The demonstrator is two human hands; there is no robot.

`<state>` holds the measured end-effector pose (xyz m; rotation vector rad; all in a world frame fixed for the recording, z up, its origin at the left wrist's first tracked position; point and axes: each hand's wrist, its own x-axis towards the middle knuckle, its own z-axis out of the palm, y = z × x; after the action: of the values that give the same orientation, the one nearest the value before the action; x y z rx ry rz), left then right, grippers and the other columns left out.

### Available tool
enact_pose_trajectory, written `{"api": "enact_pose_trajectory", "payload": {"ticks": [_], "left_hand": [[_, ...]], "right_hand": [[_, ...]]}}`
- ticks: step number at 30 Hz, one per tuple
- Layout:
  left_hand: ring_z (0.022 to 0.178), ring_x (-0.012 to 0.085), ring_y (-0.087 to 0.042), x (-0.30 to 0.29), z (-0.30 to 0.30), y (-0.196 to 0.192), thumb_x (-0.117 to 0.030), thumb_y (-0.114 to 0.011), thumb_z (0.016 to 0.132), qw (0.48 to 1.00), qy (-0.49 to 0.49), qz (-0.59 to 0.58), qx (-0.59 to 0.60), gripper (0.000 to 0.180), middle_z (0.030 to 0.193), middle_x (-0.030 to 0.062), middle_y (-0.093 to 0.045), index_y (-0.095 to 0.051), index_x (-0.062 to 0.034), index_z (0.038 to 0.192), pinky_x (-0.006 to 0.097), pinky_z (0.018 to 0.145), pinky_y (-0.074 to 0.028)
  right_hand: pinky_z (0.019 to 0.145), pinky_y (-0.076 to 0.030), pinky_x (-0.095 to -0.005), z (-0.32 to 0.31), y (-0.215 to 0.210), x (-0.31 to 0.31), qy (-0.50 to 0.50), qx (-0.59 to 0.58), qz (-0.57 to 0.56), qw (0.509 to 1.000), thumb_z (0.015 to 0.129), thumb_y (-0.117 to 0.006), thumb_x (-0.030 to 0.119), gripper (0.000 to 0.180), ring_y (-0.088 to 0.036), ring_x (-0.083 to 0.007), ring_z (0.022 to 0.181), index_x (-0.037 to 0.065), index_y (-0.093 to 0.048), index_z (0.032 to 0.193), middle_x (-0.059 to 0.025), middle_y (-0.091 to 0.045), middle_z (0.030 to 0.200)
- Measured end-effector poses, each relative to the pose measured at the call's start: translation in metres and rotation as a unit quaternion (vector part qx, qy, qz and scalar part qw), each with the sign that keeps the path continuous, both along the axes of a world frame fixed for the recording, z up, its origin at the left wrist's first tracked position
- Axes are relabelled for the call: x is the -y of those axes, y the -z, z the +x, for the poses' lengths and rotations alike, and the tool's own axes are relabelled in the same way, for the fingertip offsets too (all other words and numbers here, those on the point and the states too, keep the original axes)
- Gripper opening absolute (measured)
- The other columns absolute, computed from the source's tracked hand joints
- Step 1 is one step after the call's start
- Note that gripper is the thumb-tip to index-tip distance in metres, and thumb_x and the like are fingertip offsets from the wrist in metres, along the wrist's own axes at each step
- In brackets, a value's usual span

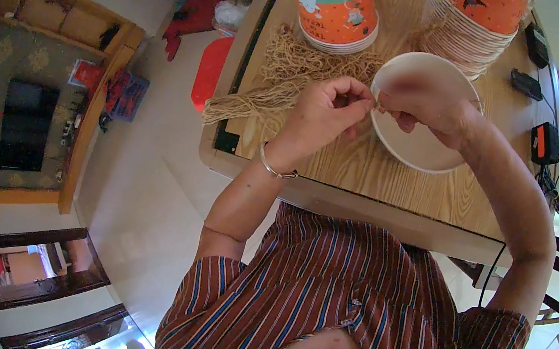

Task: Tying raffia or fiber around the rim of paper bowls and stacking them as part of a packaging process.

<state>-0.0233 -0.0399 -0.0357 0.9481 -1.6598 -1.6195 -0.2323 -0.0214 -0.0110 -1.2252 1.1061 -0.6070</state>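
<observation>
A white paper tub [422,142] is tipped on the table, its round mouth facing me. At its left rim my left hand [333,113], with a bracelet on the wrist, has thumb and forefinger pinched together. My right hand [442,118] reaches across the mouth, and its fingers meet the left fingertips at that rim. Whatever small piece lies between the fingertips is too small to make out. Left of the hands, tan twine [312,63] lies in a loose, tangled heap, with straighter strands [243,106] hanging at the table's left edge.
An upturned orange and green paper tub [333,19] stands beyond the twine. A tall stack of nested tubs [465,39] rises at the far right. Black adapters [545,143] and cables line the table's right side. A red stool [210,74] stands left of the wooden table [393,196].
</observation>
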Motion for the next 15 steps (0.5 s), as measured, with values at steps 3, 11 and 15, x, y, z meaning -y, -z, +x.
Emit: {"api": "enact_pose_trajectory", "payload": {"ticks": [3,11,15], "left_hand": [[0.057,0.0046,-0.055,-0.002,-0.002,0.001,-0.008,-0.063,0.089,1.0,-0.006,0.011,-0.022,0.01,0.079,0.0004,-0.063,-0.065,-0.0004,0.096,0.02,0.05,-0.047],[0.057,0.0055,-0.056,-0.001,0.0,0.002,-0.008,-0.063,0.09,0.998,-0.003,0.043,-0.037,0.01,0.077,0.0002,-0.062,-0.064,-0.0002,0.096,0.021,0.05,-0.047],[0.056,0.0065,-0.056,0.0,0.001,0.004,-0.009,-0.063,0.09,0.995,-0.003,0.077,-0.056,0.01,0.076,-0.0002,-0.061,-0.064,-0.0009,0.095,0.021,0.05,-0.048]], "right_hand": [[0.059,-0.042,-0.0219,-0.001,0.001,-0.002,0.003,0.001,-0.023,1.0,0.082,-0.062,0.013,0.011,-0.052,-0.0075,0.064,0.003,-0.064,0.083,0.0001,-0.057,0.072],[0.061,-0.044,-0.0218,0.001,0.004,-0.008,-0.011,-0.048,-0.057,0.997,0.087,-0.062,0.011,0.01,-0.053,-0.0063,0.066,0.002,-0.064,0.089,0.0015,-0.059,0.076],[0.06,-0.044,-0.0214,0.007,0.002,-0.013,0.004,-0.051,-0.084,0.995,0.088,-0.064,0.013,0.009,-0.052,-0.0048,0.067,0.004,-0.064,0.09,0.0021,-0.059,0.077]]}}
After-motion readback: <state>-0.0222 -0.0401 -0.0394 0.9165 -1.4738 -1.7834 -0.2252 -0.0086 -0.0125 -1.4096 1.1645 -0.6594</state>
